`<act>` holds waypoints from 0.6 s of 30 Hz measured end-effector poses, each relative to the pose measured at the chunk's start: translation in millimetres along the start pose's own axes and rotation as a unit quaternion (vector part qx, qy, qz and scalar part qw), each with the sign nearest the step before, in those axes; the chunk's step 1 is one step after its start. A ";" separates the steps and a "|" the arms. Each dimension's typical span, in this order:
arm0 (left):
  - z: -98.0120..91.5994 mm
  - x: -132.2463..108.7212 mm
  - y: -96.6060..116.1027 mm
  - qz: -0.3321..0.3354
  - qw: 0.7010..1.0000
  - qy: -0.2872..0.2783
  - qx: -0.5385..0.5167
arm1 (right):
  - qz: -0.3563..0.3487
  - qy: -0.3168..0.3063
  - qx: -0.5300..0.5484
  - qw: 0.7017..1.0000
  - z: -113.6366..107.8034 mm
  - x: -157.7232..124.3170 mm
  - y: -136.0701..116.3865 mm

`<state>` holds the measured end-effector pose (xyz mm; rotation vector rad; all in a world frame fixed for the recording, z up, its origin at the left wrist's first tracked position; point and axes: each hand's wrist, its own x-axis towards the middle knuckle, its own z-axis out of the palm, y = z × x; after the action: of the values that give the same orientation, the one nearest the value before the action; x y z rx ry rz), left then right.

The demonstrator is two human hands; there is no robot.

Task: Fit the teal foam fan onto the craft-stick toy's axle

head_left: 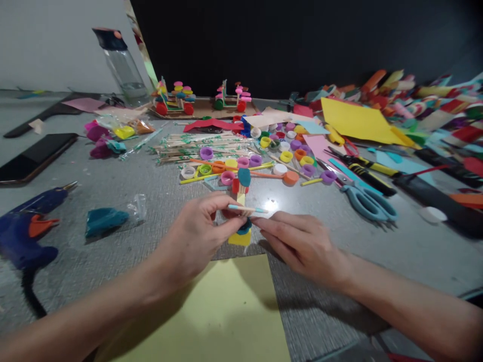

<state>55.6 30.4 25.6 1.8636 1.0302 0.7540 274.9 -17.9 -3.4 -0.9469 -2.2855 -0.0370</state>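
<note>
A small craft model point(245, 210) stands over the grey table between my hands. It has a crosswise stick with light-blue ends, a blue-grey rounded piece with red beneath it at the far end, and dark blue and yellow parts at the near end. My left hand point(196, 234) pinches it between thumb and fingers from the left. From the right, my right hand point(302, 239) has its fingers closed, their tips against the near part. What lies exactly under the fingertips is hidden. Just in front of the model lies a yellow-green sheet point(226, 311).
A blue glue gun point(26, 226), bagged teal clay point(105, 221) and a phone point(37, 156) lie left. Bottle caps point(287, 157) and wrapped sticks point(181, 151) spread behind. Scissors point(368, 201) and pliers point(372, 176) are right. Two finished-looking toy vehicles point(177, 100) and a bottle point(123, 70) stand at the back.
</note>
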 end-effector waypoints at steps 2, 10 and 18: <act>0.2 -0.2 0.4 -0.002 1.000 -0.001 -0.004 | 0.000 -0.002 -0.001 1.000 0.3 0.4 0.1; -0.4 1.1 -0.5 0.000 1.000 -0.001 0.000 | 0.007 0.019 0.016 1.000 -2.9 1.5 -1.8; -6.1 2.6 3.2 -0.029 0.999 -0.014 0.037 | 0.116 0.064 0.096 0.986 -11.8 10.9 -3.9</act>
<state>53.0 34.1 31.5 1.8921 1.1040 0.6626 273.4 -17.1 13.0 -1.0694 -2.0074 0.2134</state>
